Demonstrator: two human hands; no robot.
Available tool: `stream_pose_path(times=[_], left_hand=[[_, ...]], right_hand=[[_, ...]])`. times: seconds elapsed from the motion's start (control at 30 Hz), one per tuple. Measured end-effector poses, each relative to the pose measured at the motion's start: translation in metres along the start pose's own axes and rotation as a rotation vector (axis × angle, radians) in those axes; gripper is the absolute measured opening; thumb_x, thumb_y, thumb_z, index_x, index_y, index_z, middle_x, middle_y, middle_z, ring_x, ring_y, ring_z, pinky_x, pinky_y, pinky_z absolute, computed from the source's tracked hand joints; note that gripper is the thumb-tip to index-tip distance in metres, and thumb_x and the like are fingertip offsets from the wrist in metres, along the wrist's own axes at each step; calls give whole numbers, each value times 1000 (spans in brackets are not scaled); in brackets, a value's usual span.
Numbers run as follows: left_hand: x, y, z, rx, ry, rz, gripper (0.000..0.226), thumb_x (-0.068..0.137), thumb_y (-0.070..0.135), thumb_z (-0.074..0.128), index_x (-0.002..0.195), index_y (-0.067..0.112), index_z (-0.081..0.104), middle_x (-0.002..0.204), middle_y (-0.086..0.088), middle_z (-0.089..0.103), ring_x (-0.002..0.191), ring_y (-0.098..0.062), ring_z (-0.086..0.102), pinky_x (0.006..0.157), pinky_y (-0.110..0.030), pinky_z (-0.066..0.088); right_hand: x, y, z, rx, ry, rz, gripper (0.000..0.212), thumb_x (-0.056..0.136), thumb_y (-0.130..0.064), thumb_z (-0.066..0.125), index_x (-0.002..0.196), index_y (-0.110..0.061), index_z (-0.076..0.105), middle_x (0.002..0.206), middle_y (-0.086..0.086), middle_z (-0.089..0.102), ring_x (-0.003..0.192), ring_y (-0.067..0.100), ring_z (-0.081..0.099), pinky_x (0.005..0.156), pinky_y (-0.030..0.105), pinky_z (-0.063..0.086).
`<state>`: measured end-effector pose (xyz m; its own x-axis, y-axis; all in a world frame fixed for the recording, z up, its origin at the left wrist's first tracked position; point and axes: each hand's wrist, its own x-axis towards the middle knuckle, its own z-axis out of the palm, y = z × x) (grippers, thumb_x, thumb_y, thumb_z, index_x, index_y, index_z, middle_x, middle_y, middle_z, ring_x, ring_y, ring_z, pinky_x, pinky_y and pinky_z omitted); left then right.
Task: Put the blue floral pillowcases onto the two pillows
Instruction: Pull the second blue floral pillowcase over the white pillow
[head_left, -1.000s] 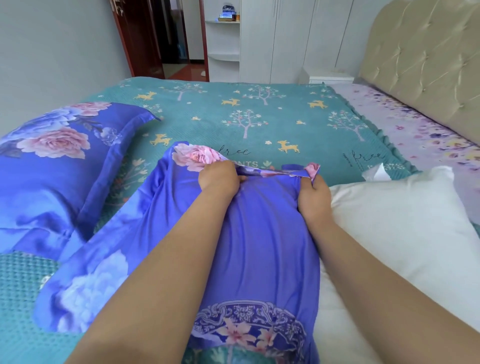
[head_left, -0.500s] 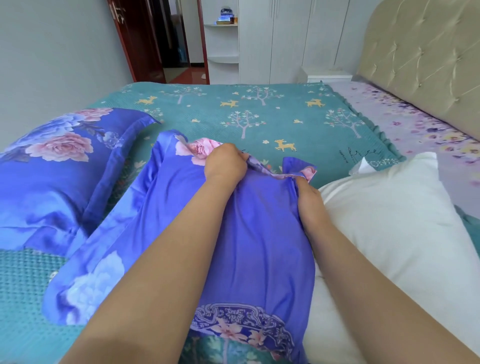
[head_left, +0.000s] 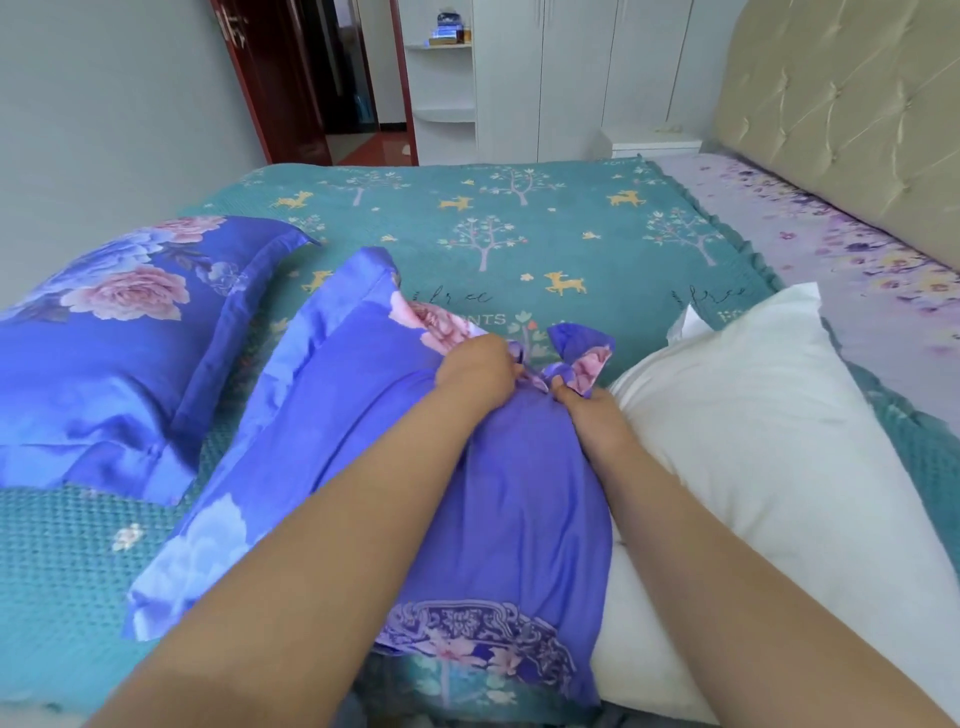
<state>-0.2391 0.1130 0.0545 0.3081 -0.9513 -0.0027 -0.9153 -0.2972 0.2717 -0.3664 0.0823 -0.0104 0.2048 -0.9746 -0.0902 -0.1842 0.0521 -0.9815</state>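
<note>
Pillowcase (head_left: 519, 493), frame centre: smooth cloth, satin sheen. Bare pillow (head_left: 779, 441), right: matt white cloth. Bedspread (head_left: 519, 218): quilted, textured cloth. Headboard (head_left: 841, 119), upper right: tufted, slightly glossy.

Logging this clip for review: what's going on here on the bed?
A person is working on a blue floral pillowcase spread on the green bedspread. The left hand and right hand both grip its far edge, bunching the fabric close together. A bare white pillow lies just to the right, partly under the case, not yet covered. Another pillow at the left already wears its blue floral case.
</note>
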Motion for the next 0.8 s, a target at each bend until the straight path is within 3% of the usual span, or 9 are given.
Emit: stream_pose_path(times=[0.07, 0.13, 0.2, 0.23, 0.33, 0.4, 0.53, 0.7, 0.8], left_hand=[[-1, -22, -14, -19, 85, 48, 25, 91, 27, 51, 103, 11, 65, 113, -14, 63, 104, -33, 58, 86, -35, 44], [3, -51, -30, -150, 369, -21, 27, 87, 25, 48, 101, 11, 66, 111, -14, 62, 103, -34, 57, 84, -38, 46], [6, -86, -44, -133, 709, -163, 34, 86, 23, 46, 114, 8, 60, 128, -17, 52, 116, -36, 48, 94, -41, 40], [7, -104, -48, -123, 766, -276, 41, 88, 25, 49, 124, 5, 52, 138, -20, 43, 124, -37, 41, 102, -43, 34], [8, -139, -53, -370, 426, -597, 63, 94, 39, 47, 139, -3, 34, 147, -24, 33, 136, -37, 32, 110, -40, 25], [7, -144, -50, -499, 220, -566, 64, 97, 42, 39, 139, -7, 35, 146, -25, 35, 135, -35, 35, 109, -35, 27], [-8, -146, -61, -579, 424, -440, 53, 99, 33, 38, 130, -9, 45, 135, -28, 46, 125, -39, 44, 101, -36, 34], [-29, -166, -68, -725, 711, -509, 41, 99, 31, 36, 116, -4, 50, 125, -23, 54, 116, -38, 49, 95, -38, 37], [-36, -183, -75, -777, 810, -586, 41, 100, 29, 37, 119, -5, 51, 127, -23, 53, 118, -37, 48, 95, -37, 37]], right_hand=[[3, -2, -2, -101, 64, 1, 29, 96, -24, 50, 110, -3, 64, 108, 17, 65, 102, 27, 60, 84, 31, 42], [2, -3, -4, -131, 97, -9, 30, 97, -23, 48, 111, -2, 64, 113, 21, 64, 108, 33, 59, 87, 33, 43], [1, -4, -6, -159, 119, -43, 30, 97, -23, 48, 110, -2, 64, 113, 22, 64, 109, 34, 58, 88, 34, 43], [-1, -5, -7, -162, 130, -67, 30, 97, -24, 48, 109, -1, 64, 112, 23, 64, 108, 34, 58, 87, 34, 43], [-11, -10, -6, -189, 148, -130, 32, 96, -30, 50, 103, -3, 65, 106, 21, 66, 103, 34, 60, 82, 32, 43], [-15, -15, -7, -185, 138, -150, 37, 95, -40, 49, 99, -8, 67, 100, 17, 67, 98, 30, 60, 82, 32, 43], [-10, -39, -19, -122, 204, -7, 62, 98, -51, 26, 108, -3, 63, 107, 18, 62, 101, 30, 57, 92, 37, 44], [3, -92, -25, -5, 280, -127, 34, 96, -27, 44, 69, -9, 52, 70, 7, 51, 69, 24, 47, 65, 31, 37], [16, -116, -45, 130, 396, -6, 24, 90, -32, 52, 75, -14, 55, 77, 3, 59, 63, 18, 50, 62, 30, 45]])
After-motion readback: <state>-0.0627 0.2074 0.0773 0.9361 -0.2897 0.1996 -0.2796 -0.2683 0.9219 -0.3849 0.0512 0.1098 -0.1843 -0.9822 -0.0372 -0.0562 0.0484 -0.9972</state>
